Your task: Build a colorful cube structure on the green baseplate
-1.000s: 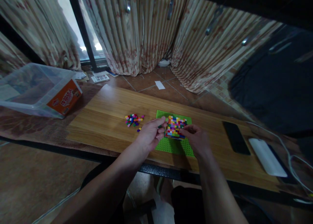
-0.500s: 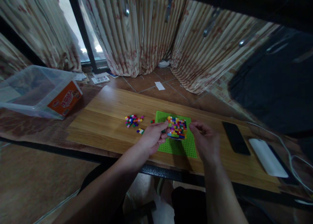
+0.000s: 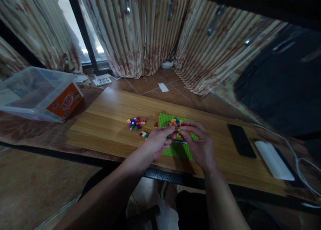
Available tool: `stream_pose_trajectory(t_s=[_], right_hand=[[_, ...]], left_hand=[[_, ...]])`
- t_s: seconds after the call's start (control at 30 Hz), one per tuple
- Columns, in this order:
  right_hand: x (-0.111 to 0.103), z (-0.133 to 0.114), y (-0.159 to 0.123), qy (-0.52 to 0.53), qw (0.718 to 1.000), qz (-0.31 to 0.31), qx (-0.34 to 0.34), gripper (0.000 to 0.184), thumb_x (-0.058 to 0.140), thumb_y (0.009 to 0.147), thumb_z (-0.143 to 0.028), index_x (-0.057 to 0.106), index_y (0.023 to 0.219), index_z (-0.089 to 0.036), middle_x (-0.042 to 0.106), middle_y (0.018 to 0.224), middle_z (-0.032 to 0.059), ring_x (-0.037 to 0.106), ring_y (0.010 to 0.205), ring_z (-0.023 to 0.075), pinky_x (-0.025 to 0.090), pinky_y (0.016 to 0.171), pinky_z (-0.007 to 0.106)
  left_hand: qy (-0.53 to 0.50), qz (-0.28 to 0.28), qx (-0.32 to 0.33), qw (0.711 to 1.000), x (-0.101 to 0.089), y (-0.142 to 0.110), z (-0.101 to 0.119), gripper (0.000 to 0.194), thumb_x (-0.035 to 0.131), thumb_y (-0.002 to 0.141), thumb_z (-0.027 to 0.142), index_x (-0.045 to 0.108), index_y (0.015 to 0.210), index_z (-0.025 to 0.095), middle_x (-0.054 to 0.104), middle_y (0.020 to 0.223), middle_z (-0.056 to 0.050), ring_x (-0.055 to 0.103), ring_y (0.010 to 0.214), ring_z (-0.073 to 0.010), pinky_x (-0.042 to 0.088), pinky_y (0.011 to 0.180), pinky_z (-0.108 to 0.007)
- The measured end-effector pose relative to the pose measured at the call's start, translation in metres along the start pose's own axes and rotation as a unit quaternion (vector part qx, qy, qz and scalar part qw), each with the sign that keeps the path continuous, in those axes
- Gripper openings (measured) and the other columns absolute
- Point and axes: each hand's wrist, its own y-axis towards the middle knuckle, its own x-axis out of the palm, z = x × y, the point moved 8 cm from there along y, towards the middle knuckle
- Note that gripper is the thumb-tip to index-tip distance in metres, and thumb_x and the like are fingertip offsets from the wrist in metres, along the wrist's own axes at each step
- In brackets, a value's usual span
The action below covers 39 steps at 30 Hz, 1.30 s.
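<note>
A block of many-coloured toy bricks [image 3: 177,121] rises from the green baseplate [image 3: 173,152], and my hands cover much of it. From the left, my left hand [image 3: 160,139] reaches to the block with thumb and fingers closed together; what they pinch is too small to make out. My right hand [image 3: 199,141] is over the block's right side, its thumb and fingertips brought together close to the left fingertips. Whatever lies between the right fingers is hidden. Loose bricks [image 3: 135,123] are heaped left of the baseplate, with a few more bricks [image 3: 144,134] nearer my left hand.
A clear plastic bin [image 3: 37,93] with an orange label stands at the far left. On the right of the wooden board [image 3: 105,123] lie a black phone [image 3: 241,140] and a white slab-like object [image 3: 274,160], with a white cable [image 3: 288,141] beside them.
My right hand has moved left from beside the baseplate onto the brick block, meeting the left fingertips. My left hand has stayed almost in place.
</note>
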Motion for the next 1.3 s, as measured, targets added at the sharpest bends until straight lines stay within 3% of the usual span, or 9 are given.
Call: stream_pose_trajectory(t_s=[0.2,0.4,0.63,0.93,1.17,1.3], right_hand=[[-0.030,0.031,0.001,-0.044,0.993,0.082,0.079,0.018,0.068,0.081,-0.039,0.076,0.086,-0.024,0.066,0.108,0.0069,0.062,0.105,0.0229,0.047,0.096,0.045],[-0.014,0.042,-0.001,-0.045,0.994,0.014,0.094,0.019,0.068,0.080,-0.041,0.077,0.086,-0.025,0.062,0.116,0.0074,0.058,0.113,0.0241,0.043,0.101,0.046],[-0.006,0.044,-0.001,-0.095,0.992,0.001,0.087,0.020,0.068,0.079,-0.043,0.077,0.084,-0.027,0.061,0.120,0.0075,0.055,0.116,0.0254,0.038,0.105,0.049],[-0.006,0.052,-0.001,-0.066,0.994,0.023,0.087,0.020,0.072,0.076,-0.045,0.078,0.083,-0.026,0.063,0.118,0.0084,0.056,0.116,0.0262,0.038,0.105,0.053],[-0.005,0.068,-0.001,-0.028,0.989,0.028,0.141,0.018,0.076,0.071,-0.041,0.077,0.078,-0.025,0.067,0.113,0.0086,0.055,0.119,0.0283,0.038,0.105,0.055],[-0.002,0.073,-0.002,0.018,0.984,0.031,0.175,0.020,0.077,0.067,-0.040,0.076,0.078,-0.023,0.071,0.098,0.0067,0.062,0.106,0.0270,0.046,0.096,0.051]], left_hand=[[-0.122,0.095,0.038,0.987,-0.020,0.003,0.018,0.012,0.054,0.085,0.012,0.064,0.079,0.009,0.050,0.059,0.001,0.033,0.040,-0.0015,0.017,0.036,-0.014],[-0.248,0.171,0.073,0.951,-0.039,0.004,0.025,0.017,0.047,0.084,0.001,0.055,0.074,0.012,0.055,0.068,-0.003,0.053,0.057,-0.0072,0.045,0.051,-0.016],[-0.276,0.197,0.062,0.939,-0.041,0.004,0.020,0.022,0.048,0.082,-0.005,0.054,0.074,0.014,0.054,0.071,-0.002,0.055,0.063,-0.0077,0.051,0.056,-0.015],[-0.239,0.161,0.070,0.955,-0.038,0.006,0.021,0.018,0.047,0.084,-0.002,0.060,0.077,0.009,0.058,0.073,-0.006,0.057,0.064,-0.0086,0.051,0.055,-0.016],[-0.245,0.161,0.069,0.953,-0.036,0.005,0.023,0.020,0.047,0.084,-0.003,0.058,0.073,0.009,0.058,0.073,-0.006,0.056,0.065,-0.0077,0.052,0.060,-0.016],[-0.241,0.163,0.078,0.953,-0.035,0.004,0.025,0.019,0.048,0.084,-0.003,0.057,0.073,0.009,0.058,0.072,-0.005,0.055,0.064,-0.0072,0.050,0.058,-0.015]])
